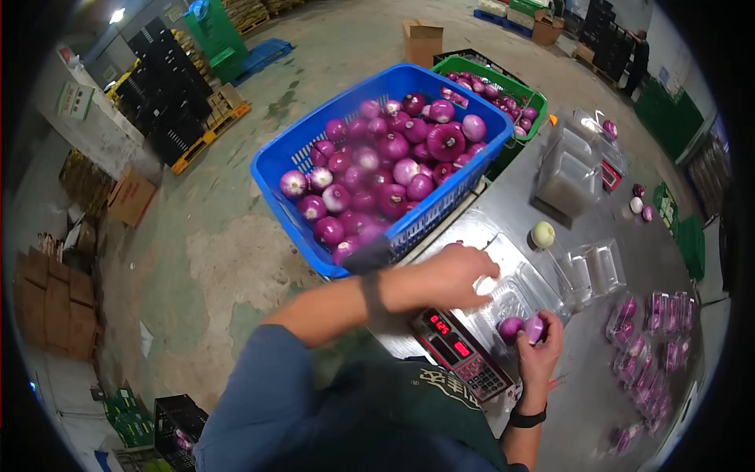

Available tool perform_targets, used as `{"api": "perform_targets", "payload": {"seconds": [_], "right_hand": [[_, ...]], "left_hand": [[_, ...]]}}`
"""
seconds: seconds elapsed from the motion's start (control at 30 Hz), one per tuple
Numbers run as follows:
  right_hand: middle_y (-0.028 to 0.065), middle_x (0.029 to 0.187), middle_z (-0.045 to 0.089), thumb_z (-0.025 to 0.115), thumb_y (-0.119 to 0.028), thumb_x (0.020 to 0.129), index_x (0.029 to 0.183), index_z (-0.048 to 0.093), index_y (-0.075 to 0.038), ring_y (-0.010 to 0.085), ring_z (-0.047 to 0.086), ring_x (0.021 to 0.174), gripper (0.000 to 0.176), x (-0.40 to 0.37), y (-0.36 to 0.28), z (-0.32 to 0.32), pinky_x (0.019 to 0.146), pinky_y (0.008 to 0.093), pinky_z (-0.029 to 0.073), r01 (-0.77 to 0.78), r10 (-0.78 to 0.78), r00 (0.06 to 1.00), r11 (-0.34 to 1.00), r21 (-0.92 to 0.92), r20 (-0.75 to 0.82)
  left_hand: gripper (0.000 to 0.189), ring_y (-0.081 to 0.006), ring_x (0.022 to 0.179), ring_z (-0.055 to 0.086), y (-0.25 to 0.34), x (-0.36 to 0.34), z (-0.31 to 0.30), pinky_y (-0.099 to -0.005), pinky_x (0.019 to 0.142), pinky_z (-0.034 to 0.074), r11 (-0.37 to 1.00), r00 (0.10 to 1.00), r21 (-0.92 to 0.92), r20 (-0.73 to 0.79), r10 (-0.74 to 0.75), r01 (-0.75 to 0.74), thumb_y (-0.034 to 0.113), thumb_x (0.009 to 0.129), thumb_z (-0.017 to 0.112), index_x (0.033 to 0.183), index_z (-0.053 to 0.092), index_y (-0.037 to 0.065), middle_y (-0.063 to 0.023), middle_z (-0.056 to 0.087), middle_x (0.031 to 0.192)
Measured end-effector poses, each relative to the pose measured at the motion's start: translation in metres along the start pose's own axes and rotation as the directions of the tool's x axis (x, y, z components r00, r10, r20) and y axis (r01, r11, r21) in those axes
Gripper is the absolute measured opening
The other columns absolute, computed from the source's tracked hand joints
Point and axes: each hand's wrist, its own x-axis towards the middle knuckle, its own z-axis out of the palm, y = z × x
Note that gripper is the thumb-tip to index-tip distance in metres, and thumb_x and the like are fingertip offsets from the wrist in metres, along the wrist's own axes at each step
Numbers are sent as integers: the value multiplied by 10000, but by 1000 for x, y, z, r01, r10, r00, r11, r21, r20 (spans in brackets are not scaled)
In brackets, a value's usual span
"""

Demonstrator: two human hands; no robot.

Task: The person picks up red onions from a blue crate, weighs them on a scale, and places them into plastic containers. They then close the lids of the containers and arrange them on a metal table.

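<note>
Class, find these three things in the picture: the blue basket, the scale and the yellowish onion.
Blue basket (499, 126), head view: right corner of its rim.
Scale (481, 379), head view: its keypad.
Yellowish onion (543, 234), head view: middle of its side.

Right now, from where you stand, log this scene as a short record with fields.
left hand: over the digital scale, beside the clear container; grip contents unclear
right hand: grip on a peeled purple onion
in container: second purple onion
scale display: lit, red digits
blue basket: many purple onions, beside the metal table
pale onion: on table, near empty clear trays
packed onions: table's right side
</note>
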Motion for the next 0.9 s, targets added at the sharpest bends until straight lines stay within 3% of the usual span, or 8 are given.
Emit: {"api": "perform_targets", "payload": {"seconds": [0.03,0.1,0.13,0.3,0.37,0.6,0.77,0.9], "right_hand": [[113,1234,625,736,-23,774,1249,618,-10,239,621,1126,490,1,0,3,1010,357,487,7,-6,1000,998,-69,2],[120,1227,632,738,-31,777,1241,618,-4,250,624,1120,480,2,-2,6,1011,367,486,-73,70,997,991,-109,-33],[124,1223,635,739,-34,778,1237,618,-1,255,625,1118,476,2,0,7,1011,372,486,-117,111,992,985,-128,-54],[107,1219,627,697,-8,835,1314,565,-3,203,614,1108,497,-3,40,15,989,336,490,-335,391,912,884,327,-123],[109,1218,628,677,1,846,1312,567,-1,203,618,1101,478,-2,30,18,989,332,489,-358,422,896,872,334,-141],[139,1244,612,602,11,868,1308,558,30,232,621,1127,442,3,-5,27,935,325,545,-376,480,852,839,393,-210],[136,1250,609,631,25,843,1306,563,33,229,615,1135,468,-3,3,30,989,326,511,-372,477,819,864,339,-318],[128,1251,614,683,8,834,1290,582,27,211,605,1139,468,-17,10,36,1039,329,464,-358,419,819,907,222,-392]], "left_hand": [[380,-375,1001,679,-12,0,-39,-464,887,539,986,987,118,101,-127,115,245,820,772,1139,713,48,-189,715,1063],[353,-370,960,704,-61,-20,-96,-455,837,558,950,983,273,-145,-112,149,258,826,758,1108,728,48,-191,729,1049],[339,-359,935,717,-72,-25,-133,-436,827,568,905,956,314,-141,-257,289,242,831,748,1097,726,33,-187,740,1017],[315,-330,938,730,-199,-77,-233,-417,847,574,760,807,301,-360,-468,575,214,842,736,1084,722,12,-172,753,1010],[302,-335,944,730,-242,-91,-245,-417,855,573,679,746,318,-375,-551,661,198,836,743,1074,724,14,-170,754,1015],[330,-368,1046,690,-298,-82,-212,-475,903,556,759,901,501,-118,-417,417,125,789,725,1112,732,56,-179,734,1075],[258,-389,984,686,-327,-81,-228,-494,828,572,553,831,620,-391,-396,556,96,798,671,1053,701,70,-178,700,1054],[349,-399,938,697,-364,-97,-221,-514,776,581,530,868,716,-224,-443,455,87,813,674,1153,597,88,-174,653,1097]]}}
